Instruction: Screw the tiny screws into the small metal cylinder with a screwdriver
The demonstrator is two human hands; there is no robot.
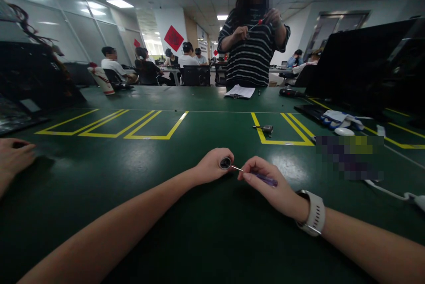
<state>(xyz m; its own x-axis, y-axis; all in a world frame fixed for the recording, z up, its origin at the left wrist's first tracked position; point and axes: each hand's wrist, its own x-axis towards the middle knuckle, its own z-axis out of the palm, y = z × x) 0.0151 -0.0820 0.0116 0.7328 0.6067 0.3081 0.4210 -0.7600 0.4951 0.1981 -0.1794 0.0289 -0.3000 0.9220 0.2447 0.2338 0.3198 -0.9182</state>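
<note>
My left hand is closed around a small round part with a silvery rim and a dark face, which points toward my right hand. In my right hand is a screwdriver with a purple see-through handle, gripped between thumb and fingers. Its thin metal shaft reaches left to the face of the round part; whether the tip touches it I cannot tell. A white watch is on my right wrist. Beyond my hands, a small grey metal part with a thin stem lies across a yellow tape line.
The green table has yellow tape outlines. A clipboard with papers lies at the far edge, before a standing person holding a red-handled tool. At right are a glove, a white mouse and a monitor. Another person's hand rests at left.
</note>
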